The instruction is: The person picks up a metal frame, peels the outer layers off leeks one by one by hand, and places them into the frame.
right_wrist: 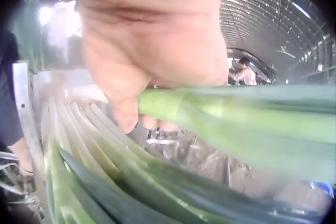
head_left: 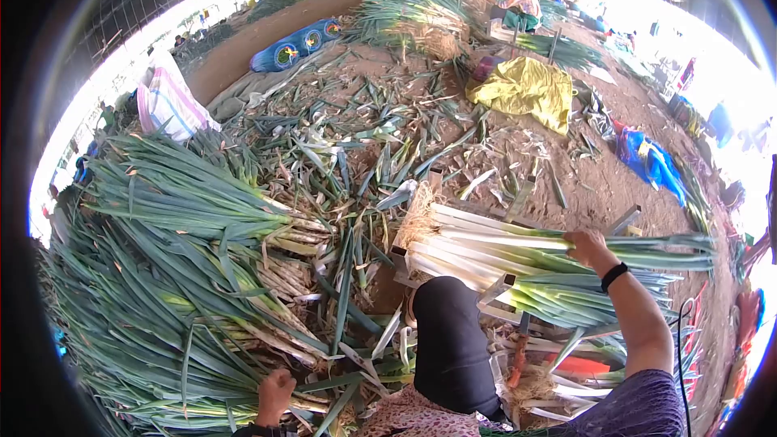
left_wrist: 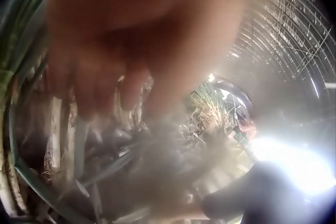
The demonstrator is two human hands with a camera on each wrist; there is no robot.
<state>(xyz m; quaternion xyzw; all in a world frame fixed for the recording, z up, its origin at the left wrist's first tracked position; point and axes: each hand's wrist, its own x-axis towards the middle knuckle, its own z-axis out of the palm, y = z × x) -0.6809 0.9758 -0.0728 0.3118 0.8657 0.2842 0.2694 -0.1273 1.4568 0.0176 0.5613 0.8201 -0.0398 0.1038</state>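
My right hand (head_left: 589, 249) grips a long green onion (right_wrist: 184, 108) by its green part, thumb and fingers wrapped round it. The white end of that onion lies over a row of trimmed green onions (head_left: 465, 255) in a metal rack (head_left: 495, 287), roots to the left. Lower down at the left, my left hand (head_left: 277, 395) is at the edge of a big heap of untrimmed green onions (head_left: 186, 299). In the left wrist view its blurred fingers (left_wrist: 94, 87) hang loosely over brownish stalks (left_wrist: 56, 134), with nothing seen between thumb and forefinger.
Stripped leaves litter the soil (head_left: 340, 137) ahead. Beyond lie a yellow sheet (head_left: 530, 89), a blue mesh roll (head_left: 295, 44) and a blue bag (head_left: 650, 163). A striped white sack (head_left: 170, 101) stands at left. Another person (head_left: 522, 0) sits by a farther onion heap (head_left: 413, 12).
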